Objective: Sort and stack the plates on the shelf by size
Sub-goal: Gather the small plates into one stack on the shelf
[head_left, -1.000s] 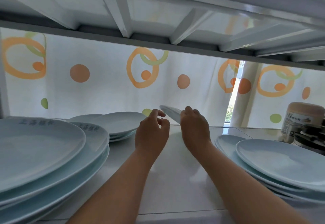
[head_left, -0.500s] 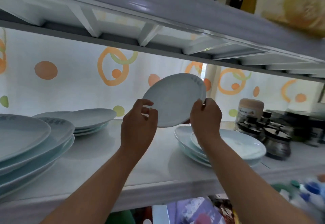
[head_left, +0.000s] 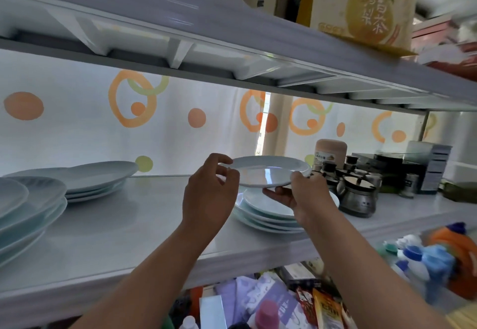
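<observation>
I hold a small pale-blue plate [head_left: 268, 174] level in the air above the white shelf [head_left: 134, 225]. My left hand [head_left: 209, 194] pinches its left rim. My right hand [head_left: 299, 194] grips its right rim, fingers underneath. Directly below it sits a stack of small plates [head_left: 263, 212]. A stack of medium plates [head_left: 85, 179] rests at the back left. A stack of large plates [head_left: 28, 212] fills the near left edge.
Dark metal condiment jars [head_left: 358, 194], a tan-lidded canister [head_left: 330, 150] and boxes [head_left: 428, 166] crowd the shelf's right end. The upper shelf [head_left: 258, 52] hangs low overhead with a yellow tea box [head_left: 366, 6]. Bottles and packets lie below the shelf.
The plate was lifted from the back of the shelf, tilted upright, and is now turned level and lowered over the small-plate stack at right. The view pulled back and right.
</observation>
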